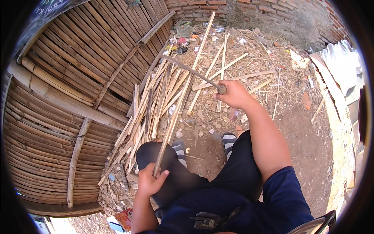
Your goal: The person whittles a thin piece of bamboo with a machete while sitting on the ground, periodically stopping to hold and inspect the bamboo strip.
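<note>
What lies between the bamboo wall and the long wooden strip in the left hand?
The head view shows a heap of loose wooden strips between the bamboo wall and that long wooden strip.

Walled on the left by slatted bamboo panels [87, 45], crossed by a thick bamboo pole [66, 101] and a thinner pole [78, 160]. Bounded at the far end by a weathered wall of red brick [272, 9]. Floored with bare brown earth [302, 144], littered farther off with dry straw [259, 64], scraps of rubbish [242, 41] and broken brick [306, 100]. Edged on the right by a pale, sunlit strip [336, 156] and crumpled silvery sheeting [337, 56]. Topped at the upper left by a dark printed sheet [46, 11]. Lit by strong daylight, brightest along the right.
</note>
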Action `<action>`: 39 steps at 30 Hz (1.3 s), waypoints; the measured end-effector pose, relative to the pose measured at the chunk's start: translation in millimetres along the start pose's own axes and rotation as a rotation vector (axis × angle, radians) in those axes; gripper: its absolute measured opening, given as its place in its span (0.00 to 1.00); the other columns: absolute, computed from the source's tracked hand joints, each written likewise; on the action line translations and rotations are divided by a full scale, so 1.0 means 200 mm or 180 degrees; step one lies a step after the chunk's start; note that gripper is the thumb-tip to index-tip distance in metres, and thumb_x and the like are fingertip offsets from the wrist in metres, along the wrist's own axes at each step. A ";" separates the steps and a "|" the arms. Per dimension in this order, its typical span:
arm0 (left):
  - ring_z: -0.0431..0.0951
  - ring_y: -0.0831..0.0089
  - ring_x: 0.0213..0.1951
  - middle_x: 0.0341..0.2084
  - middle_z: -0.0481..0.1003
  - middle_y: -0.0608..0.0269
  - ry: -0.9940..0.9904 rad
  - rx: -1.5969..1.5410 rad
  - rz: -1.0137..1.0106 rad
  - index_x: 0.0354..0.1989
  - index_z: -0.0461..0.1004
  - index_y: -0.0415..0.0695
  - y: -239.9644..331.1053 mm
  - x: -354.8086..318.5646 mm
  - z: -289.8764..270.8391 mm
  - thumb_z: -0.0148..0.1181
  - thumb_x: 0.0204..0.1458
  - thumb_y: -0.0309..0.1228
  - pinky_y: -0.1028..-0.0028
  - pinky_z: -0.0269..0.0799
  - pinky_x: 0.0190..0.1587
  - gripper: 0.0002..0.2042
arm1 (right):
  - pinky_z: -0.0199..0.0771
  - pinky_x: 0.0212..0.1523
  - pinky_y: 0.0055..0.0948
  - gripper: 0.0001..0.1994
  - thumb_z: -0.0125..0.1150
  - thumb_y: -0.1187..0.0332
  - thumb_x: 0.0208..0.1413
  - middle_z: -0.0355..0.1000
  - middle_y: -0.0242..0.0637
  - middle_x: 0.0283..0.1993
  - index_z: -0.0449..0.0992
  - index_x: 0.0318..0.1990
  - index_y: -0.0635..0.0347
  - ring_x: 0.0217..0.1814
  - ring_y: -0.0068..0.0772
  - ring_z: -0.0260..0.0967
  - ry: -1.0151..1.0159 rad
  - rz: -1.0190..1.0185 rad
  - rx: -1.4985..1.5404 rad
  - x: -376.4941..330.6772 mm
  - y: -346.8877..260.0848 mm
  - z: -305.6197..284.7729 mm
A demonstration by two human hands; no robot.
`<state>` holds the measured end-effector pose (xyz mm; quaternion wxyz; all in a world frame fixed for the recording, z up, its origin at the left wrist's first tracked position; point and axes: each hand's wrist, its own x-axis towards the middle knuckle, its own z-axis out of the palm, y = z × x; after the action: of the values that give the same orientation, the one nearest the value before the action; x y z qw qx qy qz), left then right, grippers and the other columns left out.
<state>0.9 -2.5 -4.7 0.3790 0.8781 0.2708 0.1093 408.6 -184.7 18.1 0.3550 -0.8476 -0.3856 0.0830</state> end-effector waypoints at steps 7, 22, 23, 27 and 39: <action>0.69 0.79 0.18 0.14 0.69 0.67 0.0039 0.0048 -0.0137 0.32 0.73 0.40 -0.02 -0.01 -0.02 0.75 0.51 0.32 0.74 0.67 0.24 0.14 | 0.78 0.50 0.50 0.20 0.73 0.57 0.52 0.80 0.52 0.42 0.82 0.49 0.55 0.50 0.57 0.79 -0.1593 -0.0915 -0.0788 -0.09 -0.29 0.20; 0.70 0.77 0.17 0.13 0.70 0.66 -0.0025 0.0115 0.0000 0.33 0.75 0.39 0.02 0.00 -0.02 0.76 0.51 0.35 0.73 0.68 0.24 0.16 | 0.77 0.54 0.44 0.26 0.74 0.54 0.53 0.81 0.54 0.47 0.81 0.54 0.62 0.53 0.53 0.79 -0.0352 0.0214 0.0019 0.03 0.03 0.01; 0.70 0.76 0.17 0.13 0.70 0.66 0.0001 0.0104 -0.0022 0.33 0.75 0.39 0.01 0.00 -0.02 0.76 0.51 0.35 0.73 0.68 0.24 0.16 | 0.77 0.54 0.45 0.25 0.74 0.54 0.53 0.81 0.54 0.47 0.81 0.53 0.62 0.53 0.54 0.79 -0.0520 0.0067 -0.0071 0.01 -0.01 0.02; 0.71 0.77 0.17 0.14 0.70 0.66 0.0020 0.0044 -0.0071 0.33 0.75 0.39 -0.02 0.00 -0.01 0.76 0.51 0.35 0.73 0.68 0.24 0.16 | 0.77 0.50 0.47 0.23 0.74 0.54 0.52 0.80 0.52 0.43 0.81 0.50 0.59 0.48 0.56 0.79 -0.1289 -0.0694 -0.0417 -0.07 -0.15 0.14; 0.69 0.79 0.19 0.14 0.70 0.68 -0.0006 0.0143 0.0001 0.32 0.74 0.40 0.01 -0.01 -0.03 0.76 0.50 0.32 0.75 0.67 0.24 0.14 | 0.77 0.51 0.45 0.24 0.75 0.55 0.51 0.80 0.54 0.43 0.81 0.50 0.62 0.47 0.54 0.79 -0.0291 0.0259 0.0086 0.05 0.04 -0.03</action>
<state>-1.8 -0.7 -0.3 0.3594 0.8865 0.2727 0.1024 421.6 -184.2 18.0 0.3448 -0.8530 -0.3655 0.1411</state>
